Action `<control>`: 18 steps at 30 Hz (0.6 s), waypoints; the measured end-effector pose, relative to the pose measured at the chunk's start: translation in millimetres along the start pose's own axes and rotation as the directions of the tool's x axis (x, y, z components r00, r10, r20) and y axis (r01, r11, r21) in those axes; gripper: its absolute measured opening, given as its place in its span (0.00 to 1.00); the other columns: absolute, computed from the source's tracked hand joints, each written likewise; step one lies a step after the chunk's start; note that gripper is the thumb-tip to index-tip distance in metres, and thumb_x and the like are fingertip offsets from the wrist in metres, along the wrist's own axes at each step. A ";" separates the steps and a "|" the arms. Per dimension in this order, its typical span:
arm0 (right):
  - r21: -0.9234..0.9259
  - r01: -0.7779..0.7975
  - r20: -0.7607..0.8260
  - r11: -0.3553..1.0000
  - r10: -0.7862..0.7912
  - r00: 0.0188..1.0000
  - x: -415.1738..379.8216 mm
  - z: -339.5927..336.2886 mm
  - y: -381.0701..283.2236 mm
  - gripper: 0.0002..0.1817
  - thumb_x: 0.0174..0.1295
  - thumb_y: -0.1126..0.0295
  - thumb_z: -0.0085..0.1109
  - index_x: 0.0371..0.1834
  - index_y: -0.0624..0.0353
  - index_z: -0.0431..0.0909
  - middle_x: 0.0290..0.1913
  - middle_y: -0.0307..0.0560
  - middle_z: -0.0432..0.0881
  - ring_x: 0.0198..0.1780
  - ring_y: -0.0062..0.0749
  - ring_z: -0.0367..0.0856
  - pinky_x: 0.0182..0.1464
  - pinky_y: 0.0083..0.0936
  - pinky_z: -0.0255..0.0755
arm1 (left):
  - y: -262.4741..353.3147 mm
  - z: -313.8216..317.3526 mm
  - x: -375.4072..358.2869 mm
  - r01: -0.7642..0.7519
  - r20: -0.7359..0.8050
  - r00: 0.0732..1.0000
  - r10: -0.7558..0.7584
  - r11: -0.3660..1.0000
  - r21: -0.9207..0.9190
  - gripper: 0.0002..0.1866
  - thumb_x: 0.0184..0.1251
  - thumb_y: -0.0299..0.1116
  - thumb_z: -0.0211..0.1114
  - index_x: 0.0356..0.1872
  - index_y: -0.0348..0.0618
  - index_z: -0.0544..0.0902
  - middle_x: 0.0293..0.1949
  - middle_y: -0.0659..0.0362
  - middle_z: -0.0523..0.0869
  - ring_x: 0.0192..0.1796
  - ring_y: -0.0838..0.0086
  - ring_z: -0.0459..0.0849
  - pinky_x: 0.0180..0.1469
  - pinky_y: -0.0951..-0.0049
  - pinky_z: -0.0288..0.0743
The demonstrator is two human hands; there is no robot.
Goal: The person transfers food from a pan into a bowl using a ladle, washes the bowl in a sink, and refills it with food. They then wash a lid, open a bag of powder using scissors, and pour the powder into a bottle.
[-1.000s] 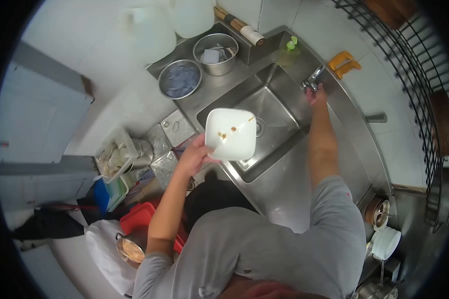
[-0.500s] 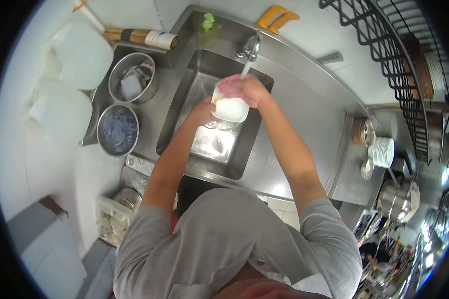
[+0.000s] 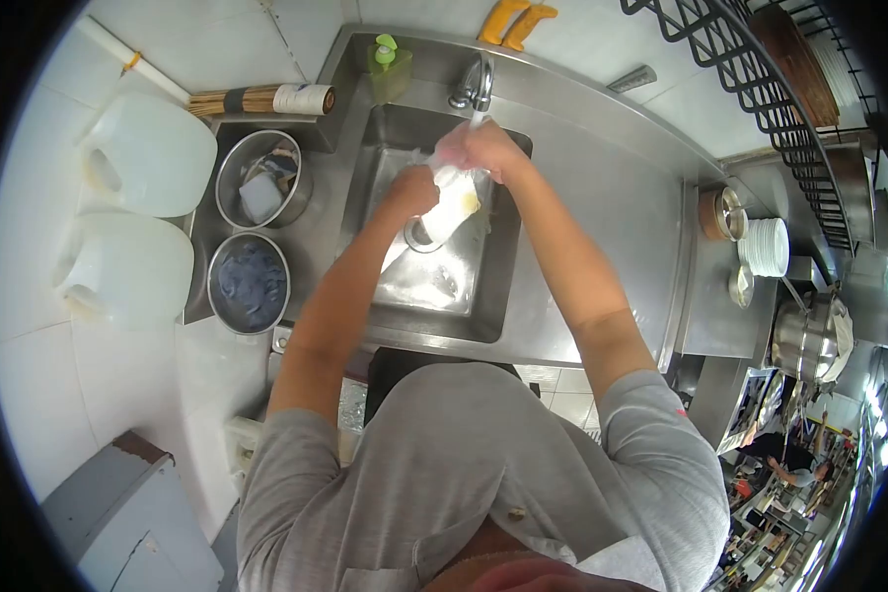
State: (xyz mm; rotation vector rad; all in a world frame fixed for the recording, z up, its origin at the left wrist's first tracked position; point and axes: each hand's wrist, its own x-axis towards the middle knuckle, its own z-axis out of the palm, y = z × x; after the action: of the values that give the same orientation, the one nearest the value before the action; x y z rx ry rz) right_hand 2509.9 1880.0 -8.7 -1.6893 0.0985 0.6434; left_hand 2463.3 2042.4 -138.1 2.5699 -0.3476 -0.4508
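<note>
Over the sink basin, my left hand is closed on the left edge of a white dish. The dish is tilted, wet and bright with glare, with a yellowish spot near its right side. My right hand is closed around a pink cloth or sponge, blurred by motion, at the dish's upper edge. Water from the faucet runs down onto the right hand and the pink thing. Below the dish, the round drain shows in part.
Left of the basin stand two metal bowls, one with mixed scrubbers, one with dark cloth-like material. A green-topped soap bottle sits behind the sink. White plates are stacked at right, below a black wire rack.
The white dish has turned from facing up to a steep tilt. Both hands have moved slightly farther away, and the right hand with the pink thing is now under the water stream.
</note>
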 end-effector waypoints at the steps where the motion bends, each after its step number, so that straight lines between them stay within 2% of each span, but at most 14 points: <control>1: -0.064 0.033 -0.106 0.997 -0.040 0.994 -3.1 3.3 -1.1 0.14 0.64 0.75 0.59 0.48 0.76 0.79 0.39 0.56 0.87 0.39 0.38 0.88 0.38 0.32 0.83 | 9.2 -21.7 -9.0 0.073 0.007 0.997 -0.073 0.995 -0.061 0.15 0.64 0.31 0.60 0.38 0.23 0.83 0.37 0.35 0.86 0.30 0.53 0.89 0.31 0.60 0.86; 2: -0.131 0.059 -0.209 0.990 -0.086 0.974 -5.3 5.8 -1.3 0.13 0.63 0.75 0.59 0.47 0.76 0.80 0.37 0.55 0.86 0.38 0.37 0.88 0.37 0.31 0.82 | 16.9 -40.7 -16.5 0.146 0.018 0.989 -0.145 0.982 -0.121 0.16 0.64 0.32 0.60 0.37 0.22 0.83 0.36 0.34 0.86 0.28 0.53 0.89 0.30 0.60 0.85; 5: -0.050 0.027 -0.134 0.998 -0.033 0.990 17.7 -9.1 22.6 0.12 0.59 0.73 0.67 0.38 0.73 0.80 0.34 0.52 0.85 0.32 0.31 0.85 0.31 0.28 0.78 | 26.3 -71.3 -28.3 0.234 0.117 0.969 -0.216 0.956 -0.175 0.16 0.65 0.31 0.58 0.37 0.21 0.82 0.32 0.37 0.87 0.24 0.54 0.88 0.29 0.60 0.84; 8: 0.005 0.061 -0.133 0.998 -0.060 0.989 36.4 -15.9 49.3 0.12 0.57 0.71 0.69 0.34 0.72 0.82 0.32 0.50 0.84 0.32 0.31 0.85 0.31 0.27 0.78 | 28.0 -81.0 -36.7 0.249 0.102 0.968 -0.230 0.938 -0.241 0.17 0.65 0.30 0.57 0.37 0.19 0.81 0.31 0.37 0.86 0.25 0.56 0.89 0.29 0.60 0.84; 11: 0.001 0.071 -0.127 0.997 -0.071 0.989 28.4 -12.8 42.7 0.13 0.56 0.70 0.71 0.36 0.71 0.83 0.31 0.50 0.85 0.32 0.33 0.85 0.33 0.29 0.80 | 29.9 -89.1 -37.4 0.253 0.153 0.962 -0.224 0.944 -0.211 0.17 0.65 0.30 0.56 0.40 0.19 0.80 0.32 0.37 0.86 0.26 0.56 0.90 0.28 0.59 0.83; 14: -0.278 0.166 -0.147 0.946 -0.213 0.966 50.6 -18.5 76.0 0.22 0.51 0.61 0.78 0.40 0.70 0.85 0.33 0.53 0.88 0.33 0.35 0.87 0.40 0.32 0.81 | 32.9 -97.0 -36.1 0.258 0.196 0.955 -0.225 0.952 -0.165 0.17 0.64 0.29 0.56 0.42 0.19 0.80 0.34 0.37 0.86 0.26 0.56 0.89 0.28 0.60 0.84; 17: -0.407 0.014 -0.168 0.913 -0.090 0.982 9.0 -0.2 62.6 0.34 0.41 0.49 0.83 0.42 0.69 0.87 0.37 0.55 0.89 0.36 0.36 0.89 0.46 0.32 0.81 | 27.9 -92.0 -31.4 0.217 0.172 0.970 -0.175 0.937 -0.272 0.16 0.63 0.28 0.55 0.42 0.18 0.80 0.37 0.35 0.86 0.27 0.53 0.89 0.28 0.60 0.85; 18: -0.499 0.001 -0.276 0.867 -0.160 0.948 25.3 1.9 93.9 0.41 0.33 0.41 0.85 0.43 0.67 0.88 0.38 0.55 0.89 0.38 0.36 0.90 0.47 0.30 0.80 | 27.4 -91.7 -29.8 0.214 0.143 0.974 -0.175 0.917 -0.337 0.16 0.63 0.27 0.55 0.42 0.18 0.80 0.38 0.35 0.86 0.27 0.52 0.89 0.27 0.60 0.85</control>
State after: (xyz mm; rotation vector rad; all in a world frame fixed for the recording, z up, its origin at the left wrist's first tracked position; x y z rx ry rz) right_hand 2492.2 1866.9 -103.4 -2.2755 0.0879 0.3452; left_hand 2466.5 2068.8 -41.5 2.2418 -0.0394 -0.6649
